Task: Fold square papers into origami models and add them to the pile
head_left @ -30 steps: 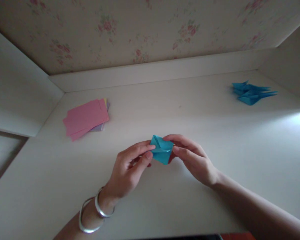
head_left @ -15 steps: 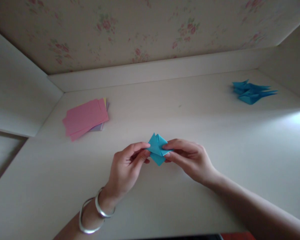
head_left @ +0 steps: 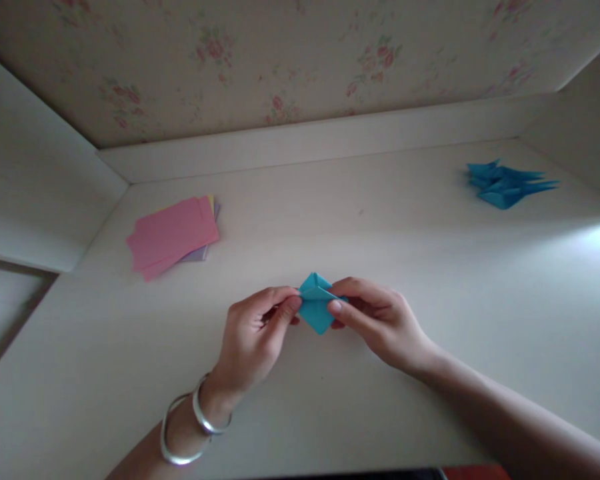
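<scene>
My left grip [head_left: 256, 325] and right grip [head_left: 384, 320] pinch this blue paper [head_left: 319, 315] from both sides, fold [head_left: 316, 299] basically parallel to the desk [head_left: 300, 407] front edge.

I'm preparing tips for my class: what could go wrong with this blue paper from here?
The left hand and right hand pinch the blue paper from opposite sides, so an uneven pull might tear it. Its middle flap looks partly lifted, so it could get creased crooked.

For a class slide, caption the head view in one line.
Left grip and right grip pinch folded blue paper; pink sheets and blue origami lie beyond.
</scene>
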Tool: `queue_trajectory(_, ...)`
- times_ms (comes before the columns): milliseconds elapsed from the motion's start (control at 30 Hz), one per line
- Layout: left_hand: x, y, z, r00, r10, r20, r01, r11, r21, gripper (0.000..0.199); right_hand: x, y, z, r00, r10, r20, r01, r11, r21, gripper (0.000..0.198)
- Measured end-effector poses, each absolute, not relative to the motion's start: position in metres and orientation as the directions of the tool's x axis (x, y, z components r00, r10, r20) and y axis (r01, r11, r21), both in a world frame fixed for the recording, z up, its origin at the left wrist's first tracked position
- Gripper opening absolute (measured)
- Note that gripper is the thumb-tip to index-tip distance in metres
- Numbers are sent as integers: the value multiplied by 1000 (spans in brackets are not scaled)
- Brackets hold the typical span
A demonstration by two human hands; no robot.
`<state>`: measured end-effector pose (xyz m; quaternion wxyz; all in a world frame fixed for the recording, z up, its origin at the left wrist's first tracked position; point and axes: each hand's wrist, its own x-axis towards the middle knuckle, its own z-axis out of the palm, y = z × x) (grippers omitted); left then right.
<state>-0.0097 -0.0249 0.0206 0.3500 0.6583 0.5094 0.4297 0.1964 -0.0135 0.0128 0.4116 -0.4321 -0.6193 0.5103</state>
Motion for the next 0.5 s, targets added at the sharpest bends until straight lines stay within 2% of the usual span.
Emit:
queue_trajectory(100, -8, -24, 20, 26, 990, 142, 270, -143, 952, 9, 194, -16, 8, -264, 964, 19, 40, 30, -999, 20)
queue_trajectory(233, -9, -23, 17, -5, 993, 115, 223, -111, 968, 7, 192, -16, 4, -221, 971, 96, -74, 81, -994, 8)
queue_trajectory(333, -11, -25, 17, 6, 987, 158, 283, -153, 947, 6, 193, -16, 7, -217, 971, 101, -100, 81, -992, 4)
queue_trajectory(500, -13, -27, 21, 58, 975, 215, 416, -219, 882, 8, 196, -16, 10, -225, 972, 61, -10, 60, -998, 12)
